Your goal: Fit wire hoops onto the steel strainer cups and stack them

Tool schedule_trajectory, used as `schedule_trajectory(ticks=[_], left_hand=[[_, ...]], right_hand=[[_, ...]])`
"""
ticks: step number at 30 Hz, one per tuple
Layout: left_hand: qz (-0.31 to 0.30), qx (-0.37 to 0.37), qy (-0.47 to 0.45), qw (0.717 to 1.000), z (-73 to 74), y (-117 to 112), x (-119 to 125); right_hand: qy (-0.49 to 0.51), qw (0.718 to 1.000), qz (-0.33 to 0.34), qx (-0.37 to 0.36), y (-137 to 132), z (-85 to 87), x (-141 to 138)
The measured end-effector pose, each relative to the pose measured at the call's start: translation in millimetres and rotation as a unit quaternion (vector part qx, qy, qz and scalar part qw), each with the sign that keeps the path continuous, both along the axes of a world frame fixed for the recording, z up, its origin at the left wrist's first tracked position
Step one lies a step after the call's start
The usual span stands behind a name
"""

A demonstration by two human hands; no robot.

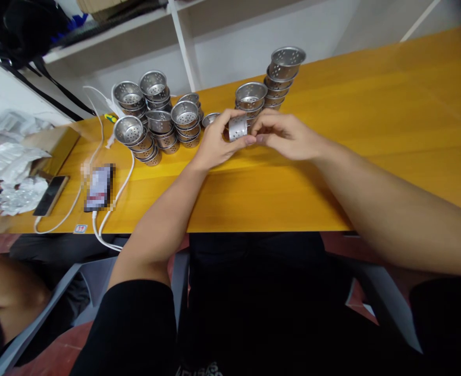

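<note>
My left hand (216,142) is closed round a small perforated metal cup (237,127), held just above the yellow table (277,193). My right hand (285,137) meets it from the right, fingertips pinched at the cup's rim. Behind the hands stand stacks of the same metal cups: a short stack (251,98) right behind, a tall leaning stack (282,75) further right, and several stacks (156,117) to the left. One loose cup (209,119) lies by my left thumb.
A phone (99,187) with white cables (116,196) lies at the left of the table, beside a second dark phone (50,195), crumpled plastic bags (11,167) and a cardboard box (56,143). White shelving (183,36) stands behind. Another person's arm (7,297) shows at lower left.
</note>
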State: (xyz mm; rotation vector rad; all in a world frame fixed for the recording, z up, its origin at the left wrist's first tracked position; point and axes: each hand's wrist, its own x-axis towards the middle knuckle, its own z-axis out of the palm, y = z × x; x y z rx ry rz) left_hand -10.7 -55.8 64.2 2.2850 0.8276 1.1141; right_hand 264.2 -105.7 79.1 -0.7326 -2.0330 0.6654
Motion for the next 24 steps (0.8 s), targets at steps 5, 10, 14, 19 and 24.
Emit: schedule_trajectory(ticks=[5, 10, 14, 19, 24], left_hand=[[-0.008, 0.001, 0.003, 1.000, -3.9, 4, 0], [-0.023, 0.023, 0.030, 0.999, -7.0, 13, -2], [-0.039, 0.026, 0.043, 0.998, -5.8, 16, -2], [-0.025, -0.011, 0.036, 0.999, 3.7, 5, 0], [-0.021, -0.063, 0.018, 0.998, 9.7, -6, 1]], right_hand=[[0.080, 0.991, 0.009, -0.110, 6, -8.4, -4], [0.132, 0.980, 0.032, -0.144, 7, -8.8, -4], [0.140, 0.978, 0.045, -0.147, 6, -5.1, -1], [0.102, 0.984, 0.042, -0.138, 12, -6.7, 7], [0.029, 0.998, -0.017, -0.049, 23, -13.3, 21]])
